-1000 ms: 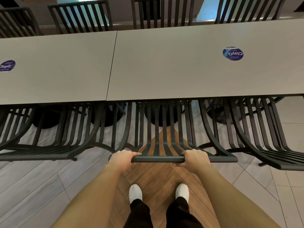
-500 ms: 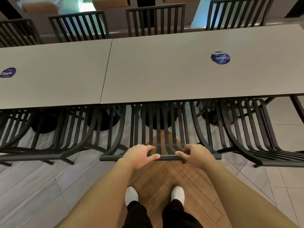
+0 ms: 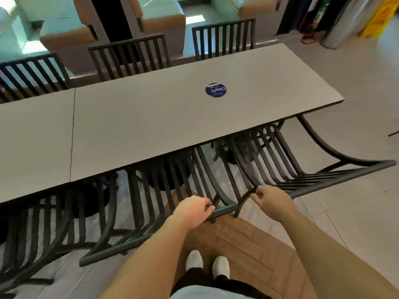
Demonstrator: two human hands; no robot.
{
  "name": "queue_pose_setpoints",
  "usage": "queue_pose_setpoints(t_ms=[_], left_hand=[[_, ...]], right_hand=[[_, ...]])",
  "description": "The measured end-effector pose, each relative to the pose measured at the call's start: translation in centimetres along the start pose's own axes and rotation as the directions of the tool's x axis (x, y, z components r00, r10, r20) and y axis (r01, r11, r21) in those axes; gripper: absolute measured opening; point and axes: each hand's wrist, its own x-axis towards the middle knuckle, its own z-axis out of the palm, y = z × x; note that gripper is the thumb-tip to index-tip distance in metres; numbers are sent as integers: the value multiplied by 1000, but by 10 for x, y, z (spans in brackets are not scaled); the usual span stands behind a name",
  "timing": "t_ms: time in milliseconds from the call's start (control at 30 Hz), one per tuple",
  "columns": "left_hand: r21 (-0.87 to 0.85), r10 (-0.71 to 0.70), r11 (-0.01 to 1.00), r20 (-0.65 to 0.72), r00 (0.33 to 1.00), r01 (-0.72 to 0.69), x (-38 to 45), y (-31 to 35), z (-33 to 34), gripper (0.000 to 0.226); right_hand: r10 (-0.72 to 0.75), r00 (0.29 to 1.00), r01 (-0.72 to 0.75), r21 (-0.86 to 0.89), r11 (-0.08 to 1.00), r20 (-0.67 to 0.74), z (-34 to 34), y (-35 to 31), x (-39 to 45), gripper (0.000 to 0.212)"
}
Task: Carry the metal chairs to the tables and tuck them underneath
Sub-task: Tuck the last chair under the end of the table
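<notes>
A black slatted metal chair [image 3: 129,242] stands tucked under the long grey table [image 3: 151,126], with only its backrest and top rail sticking out toward me. My left hand [image 3: 192,209] grips the right end of that top rail, fingers curled over it. My right hand [image 3: 273,201] is off that rail. It hovers with loosely curled fingers beside the rounded corner of the neighbouring chair [image 3: 334,180] on the right. That chair is also pushed under the table end.
Another tucked chair [image 3: 32,244] stands at the left. Chairs [image 3: 129,55] line the table's far side, with sofas [image 3: 64,29] behind them. A round blue sticker [image 3: 216,90] lies on the tabletop. A yellow floor sign [image 3: 382,16] stands far right, past open tiled floor.
My view has swung to the right toward the table's end. My right hand has let go of the chair's top rail, and my left hand has slid to the rail's right end.
</notes>
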Motion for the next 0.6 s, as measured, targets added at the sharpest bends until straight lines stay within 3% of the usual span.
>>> queue_pose_setpoints(t_ms=[200, 400, 600], left_hand=[[76, 102, 992, 33, 994, -104, 45, 47, -16, 36], [45, 114, 992, 34, 993, -116, 96, 107, -13, 35], [-40, -7, 999, -64, 998, 4, 145, 194, 2, 38]], right_hand=[[105, 993, -103, 47, 994, -52, -29, 49, -1, 27], [99, 991, -90, 108, 990, -86, -51, 118, 29, 24], [2, 1000, -1, 62, 998, -18, -72, 222, 81, 27]])
